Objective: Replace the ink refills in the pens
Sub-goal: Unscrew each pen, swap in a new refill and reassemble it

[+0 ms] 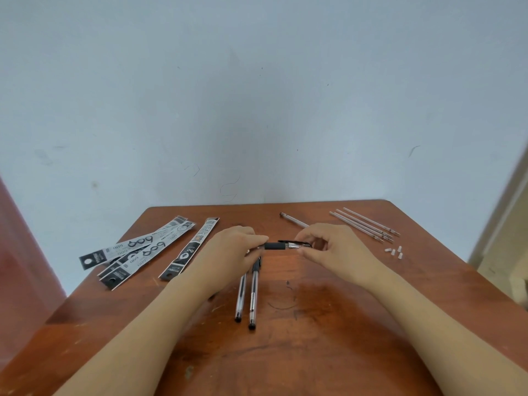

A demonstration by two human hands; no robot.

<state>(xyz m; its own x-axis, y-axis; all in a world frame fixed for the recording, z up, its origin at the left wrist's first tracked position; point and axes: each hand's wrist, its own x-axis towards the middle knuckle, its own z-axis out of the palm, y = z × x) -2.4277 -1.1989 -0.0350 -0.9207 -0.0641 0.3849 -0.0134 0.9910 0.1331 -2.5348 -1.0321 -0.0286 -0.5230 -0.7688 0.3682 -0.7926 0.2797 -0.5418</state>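
I hold a clear pen with a black rubber grip (275,246) level above the middle of the wooden table (314,324). My left hand (231,250) grips its barrel end. My right hand (328,247) pinches the tip end, where a black cap or clip shows. Two more clear pens (247,295) lie side by side just below my hands, pointing toward me. A bare clear barrel (294,220) lies behind my right hand. Several thin refills (364,224) lie in a row at the back right.
Several black-and-white refill packets (143,248) are fanned out at the back left of the table. Several small white caps (395,252) lie near the refill tips at the right. A pale wall stands right behind the table's far edge.
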